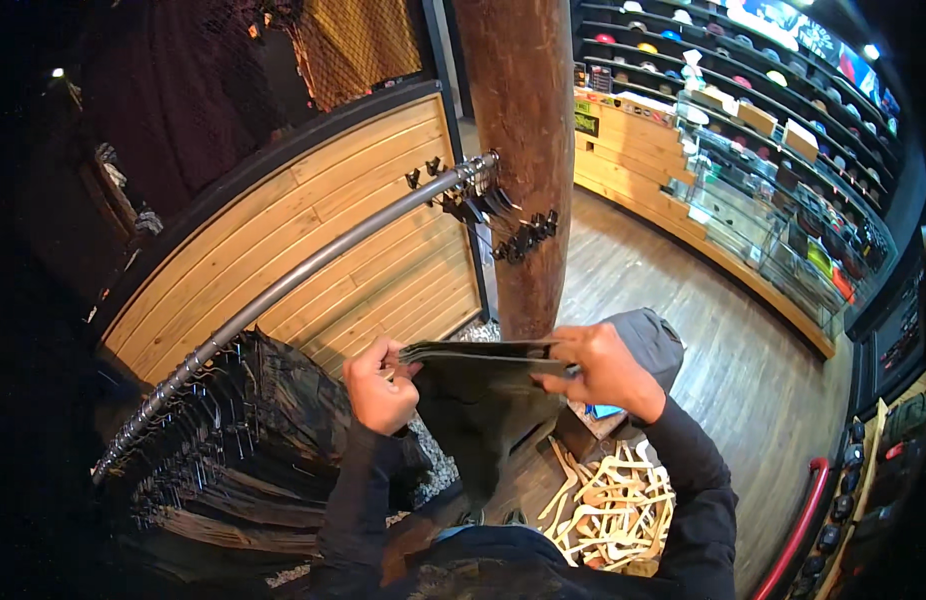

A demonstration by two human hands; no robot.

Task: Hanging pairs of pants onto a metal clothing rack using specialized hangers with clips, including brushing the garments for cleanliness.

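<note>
A pair of dark olive trousers [473,410] hangs in front of me, held up by its top edge. My left hand [381,385] pinches the left end of that edge between thumb and fingers. At the other end, my right hand [605,368] grips the cloth, its fingers closed over the edge. The top edge runs nearly level between the two hands, and the lower part drops toward my feet. To the left of my left hand, a camouflage garment [298,395] hangs at the near end of a row of dark clothes.
A metal clothes rail [313,262] runs from the lower left to a wooden post [518,120], with empty black clip hangers [483,205] beside the post. Wooden hangers [618,510] lie piled at lower right, near a grey cap [648,340]. Beyond stands a glass display counter [743,220].
</note>
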